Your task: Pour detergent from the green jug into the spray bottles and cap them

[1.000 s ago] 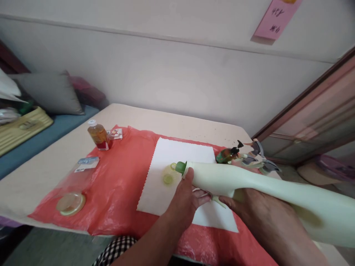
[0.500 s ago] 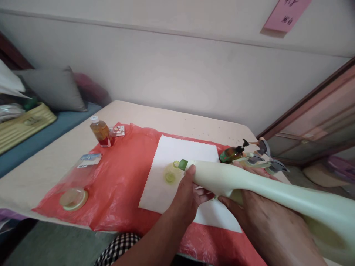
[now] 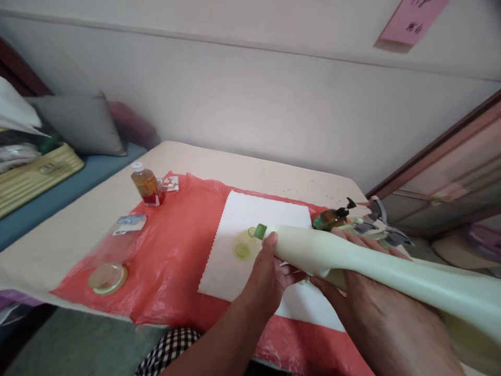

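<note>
A large pale green jug, lying tilted with its green-tipped end to the left, stretches from the middle of the view past the right edge. My left hand is closed around its narrow front end, thumb on top just behind the green tip. Farther back, my right hand wraps the long handle-like part, which hides some fingers. Under the green tip, a small translucent yellow-green round piece with a ring lies on a white scallop-edged sheet.
Red plastic covers much of the table. A pump bottle and sunglasses lie at right. At left are a drink bottle, a small packet, a clear packet and a round lidded container.
The view has shifted slightly, so the table things appear a little farther right. Both hands keep their hold on the jug, with little visible movement.
</note>
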The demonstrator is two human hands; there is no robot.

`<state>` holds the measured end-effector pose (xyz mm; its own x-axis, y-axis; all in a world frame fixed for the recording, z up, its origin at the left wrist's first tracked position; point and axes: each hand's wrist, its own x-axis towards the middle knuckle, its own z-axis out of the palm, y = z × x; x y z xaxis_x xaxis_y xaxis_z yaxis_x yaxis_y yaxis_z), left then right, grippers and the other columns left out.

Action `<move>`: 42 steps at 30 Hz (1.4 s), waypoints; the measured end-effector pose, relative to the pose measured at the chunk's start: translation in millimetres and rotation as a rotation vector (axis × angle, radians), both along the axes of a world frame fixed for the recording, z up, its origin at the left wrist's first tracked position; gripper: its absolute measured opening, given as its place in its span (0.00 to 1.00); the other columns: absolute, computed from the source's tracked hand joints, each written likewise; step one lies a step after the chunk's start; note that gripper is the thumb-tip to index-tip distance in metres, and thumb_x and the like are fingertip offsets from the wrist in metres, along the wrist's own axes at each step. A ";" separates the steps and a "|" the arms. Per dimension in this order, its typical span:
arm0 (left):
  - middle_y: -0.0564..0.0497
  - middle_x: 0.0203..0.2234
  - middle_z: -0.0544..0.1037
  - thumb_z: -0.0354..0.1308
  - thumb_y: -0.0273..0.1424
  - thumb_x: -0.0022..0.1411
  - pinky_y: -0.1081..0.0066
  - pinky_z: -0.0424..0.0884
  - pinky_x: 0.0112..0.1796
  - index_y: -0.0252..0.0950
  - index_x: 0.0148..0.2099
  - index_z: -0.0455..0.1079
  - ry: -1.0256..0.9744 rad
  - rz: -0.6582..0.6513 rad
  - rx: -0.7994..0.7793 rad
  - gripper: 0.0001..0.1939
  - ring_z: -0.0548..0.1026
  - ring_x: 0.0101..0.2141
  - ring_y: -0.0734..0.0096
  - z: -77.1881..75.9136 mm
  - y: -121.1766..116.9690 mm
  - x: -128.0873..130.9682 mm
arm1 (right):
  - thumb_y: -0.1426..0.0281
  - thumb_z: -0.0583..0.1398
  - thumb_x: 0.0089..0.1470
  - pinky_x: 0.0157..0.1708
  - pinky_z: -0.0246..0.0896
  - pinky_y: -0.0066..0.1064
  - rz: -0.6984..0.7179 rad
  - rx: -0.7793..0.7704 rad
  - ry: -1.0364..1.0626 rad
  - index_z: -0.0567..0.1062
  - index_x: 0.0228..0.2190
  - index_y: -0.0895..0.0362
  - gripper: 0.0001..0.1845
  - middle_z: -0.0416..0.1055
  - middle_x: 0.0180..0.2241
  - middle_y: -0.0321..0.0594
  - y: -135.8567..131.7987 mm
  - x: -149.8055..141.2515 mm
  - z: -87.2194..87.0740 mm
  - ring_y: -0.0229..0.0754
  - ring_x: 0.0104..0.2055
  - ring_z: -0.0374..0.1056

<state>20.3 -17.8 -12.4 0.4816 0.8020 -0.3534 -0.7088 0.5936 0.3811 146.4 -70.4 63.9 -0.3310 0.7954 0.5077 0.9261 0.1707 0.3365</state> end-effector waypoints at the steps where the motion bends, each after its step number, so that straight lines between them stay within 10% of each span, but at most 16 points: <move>1: 0.36 0.50 0.74 0.52 0.52 0.62 0.54 0.71 0.48 0.32 0.60 0.64 -0.002 -0.003 -0.002 0.34 0.77 0.45 0.50 -0.2 0.2 0.3 | 0.58 0.49 0.61 0.57 0.57 0.60 0.001 0.002 -0.001 0.59 0.62 0.66 0.34 0.68 0.53 0.65 0.1 -0.2 -0.3 0.70 0.54 0.67; 19: 0.37 0.51 0.73 0.50 0.54 0.62 0.61 0.71 0.41 0.33 0.60 0.65 -0.034 -0.015 0.035 0.34 0.76 0.41 0.56 -4.7 0.4 2.8 | 0.60 0.46 0.62 0.60 0.52 0.60 -0.007 0.002 0.063 0.51 0.66 0.59 0.35 0.69 0.55 0.59 -2.1 -3.0 0.1 0.67 0.57 0.65; 42: 0.36 0.53 0.73 0.48 0.52 0.64 0.62 0.70 0.41 0.32 0.61 0.65 -0.055 -0.019 0.033 0.34 0.74 0.42 0.56 -1.0 0.7 3.3 | 0.68 0.45 0.60 0.57 0.57 0.55 -0.067 -0.044 -0.119 0.72 0.52 0.63 0.26 0.71 0.50 0.58 -4.2 -7.1 12.9 0.62 0.56 0.65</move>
<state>23.6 -17.1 -13.4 0.5145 0.8036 -0.2992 -0.7182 0.5944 0.3617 139.3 -74.6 76.8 -0.3323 0.8381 0.4325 0.8900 0.1269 0.4379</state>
